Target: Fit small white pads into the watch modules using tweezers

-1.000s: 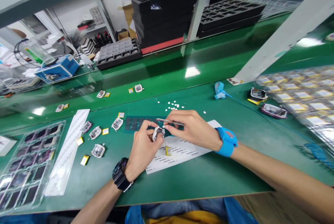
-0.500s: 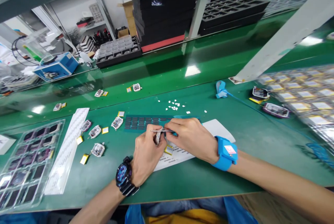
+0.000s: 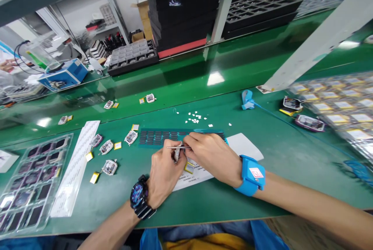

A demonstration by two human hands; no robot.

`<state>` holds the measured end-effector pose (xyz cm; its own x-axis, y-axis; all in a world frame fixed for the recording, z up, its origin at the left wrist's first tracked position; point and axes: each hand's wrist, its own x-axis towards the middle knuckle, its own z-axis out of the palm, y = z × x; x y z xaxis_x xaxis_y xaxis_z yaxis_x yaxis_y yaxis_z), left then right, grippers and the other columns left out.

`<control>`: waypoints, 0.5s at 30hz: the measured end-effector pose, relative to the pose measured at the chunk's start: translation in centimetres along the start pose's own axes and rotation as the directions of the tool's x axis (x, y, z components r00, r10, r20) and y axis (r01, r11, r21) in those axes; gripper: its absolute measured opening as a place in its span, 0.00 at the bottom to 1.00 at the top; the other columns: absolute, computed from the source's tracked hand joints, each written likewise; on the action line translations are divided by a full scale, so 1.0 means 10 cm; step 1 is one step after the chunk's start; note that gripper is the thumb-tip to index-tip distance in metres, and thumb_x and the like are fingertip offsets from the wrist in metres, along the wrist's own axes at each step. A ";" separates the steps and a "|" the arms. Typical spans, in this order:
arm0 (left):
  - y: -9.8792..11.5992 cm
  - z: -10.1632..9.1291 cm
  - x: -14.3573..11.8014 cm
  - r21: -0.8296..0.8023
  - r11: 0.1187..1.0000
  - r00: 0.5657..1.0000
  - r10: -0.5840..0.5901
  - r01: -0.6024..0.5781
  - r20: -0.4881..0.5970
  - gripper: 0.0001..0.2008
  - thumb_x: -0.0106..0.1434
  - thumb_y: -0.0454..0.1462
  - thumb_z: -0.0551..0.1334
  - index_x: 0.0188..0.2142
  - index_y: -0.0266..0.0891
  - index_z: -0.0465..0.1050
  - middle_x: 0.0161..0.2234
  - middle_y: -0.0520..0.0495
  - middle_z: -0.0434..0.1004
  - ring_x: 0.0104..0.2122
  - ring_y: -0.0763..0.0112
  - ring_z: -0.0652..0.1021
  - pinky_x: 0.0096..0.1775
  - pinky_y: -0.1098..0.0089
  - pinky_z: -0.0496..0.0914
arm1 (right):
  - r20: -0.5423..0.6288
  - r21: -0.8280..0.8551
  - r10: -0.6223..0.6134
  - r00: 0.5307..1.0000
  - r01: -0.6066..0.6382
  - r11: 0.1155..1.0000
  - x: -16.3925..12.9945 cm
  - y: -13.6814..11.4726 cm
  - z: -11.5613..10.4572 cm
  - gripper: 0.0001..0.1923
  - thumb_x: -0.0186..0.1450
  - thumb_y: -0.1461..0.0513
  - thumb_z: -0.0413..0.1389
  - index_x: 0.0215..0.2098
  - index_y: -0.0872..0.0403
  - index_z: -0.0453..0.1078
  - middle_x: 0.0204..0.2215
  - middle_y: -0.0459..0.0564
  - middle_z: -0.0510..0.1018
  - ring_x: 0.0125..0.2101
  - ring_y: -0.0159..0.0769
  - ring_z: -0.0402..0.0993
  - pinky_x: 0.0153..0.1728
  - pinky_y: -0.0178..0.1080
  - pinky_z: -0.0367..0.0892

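Observation:
Over a white printed sheet [image 3: 192,179], my left hand [image 3: 165,174] is closed around a small white watch housing [image 3: 176,154] tipped on its side. My fingers hide most of it. A yellow-edged battery [image 3: 189,167] lies just below, between the hands. In my right hand [image 3: 214,157], closed in a pinch, is a pair of thin metal tweezers [image 3: 173,147], lying level across the top of the housing. What their tips touch cannot be made out. Behind both hands is a teal sheet with rows of dark strips [image 3: 157,136].
Open housings with batteries [image 3: 109,167] sit to the left, near a printed strip [image 3: 77,168] and a clear tray [image 3: 43,203]. White bits [image 3: 194,117] lie scattered behind. A blue cord [image 3: 276,117] and battery trays [image 3: 340,104] are at right. A co-worker's hand [image 3: 8,65] shows far left.
My hands stay almost in place, with the tweezers still across the housing. A co-worker's hand has come into view at far left, and pink clothing at the top.

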<state>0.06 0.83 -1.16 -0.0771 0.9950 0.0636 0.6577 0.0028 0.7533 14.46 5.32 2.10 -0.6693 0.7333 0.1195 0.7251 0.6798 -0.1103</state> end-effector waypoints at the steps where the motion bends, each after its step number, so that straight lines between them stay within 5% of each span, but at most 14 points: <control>1: 0.00 0.00 0.00 -0.001 1.000 1.000 0.003 -0.003 -0.002 0.08 0.61 0.36 0.59 0.41 0.43 0.65 0.29 0.51 0.78 0.25 0.71 0.75 0.29 0.73 0.64 | -0.015 -0.002 0.002 1.000 -0.002 1.000 0.00 0.01 0.01 0.06 0.62 0.70 0.55 0.28 0.56 0.69 0.26 0.51 0.77 0.23 0.37 0.73 0.22 0.39 0.49; 10: 0.02 -0.10 0.11 -0.247 0.965 0.993 -0.064 0.086 0.098 0.08 0.65 0.41 0.58 0.41 0.41 0.68 0.22 0.55 0.76 0.19 0.75 0.70 0.24 0.74 0.58 | -0.172 0.162 0.294 0.940 -0.267 0.950 0.22 0.70 0.15 0.09 0.62 0.66 0.54 0.24 0.54 0.69 0.22 0.48 0.77 0.22 0.35 0.70 0.26 0.35 0.54; 15: 0.01 -0.11 0.16 -0.598 0.759 0.963 -0.155 0.258 0.219 0.14 0.63 0.45 0.62 0.43 0.39 0.67 0.30 0.47 0.81 0.32 0.69 0.81 0.34 0.72 0.71 | -0.234 0.215 0.273 0.933 -0.225 0.950 0.19 0.83 0.15 0.13 0.64 0.64 0.52 0.22 0.54 0.71 0.17 0.45 0.73 0.19 0.32 0.65 0.24 0.36 0.53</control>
<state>-0.85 2.34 -0.30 -0.0114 0.9800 -0.1988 0.0314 0.1990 0.9795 18.98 12.36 -0.05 -0.3883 0.8670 0.3123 0.8046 0.4842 -0.3437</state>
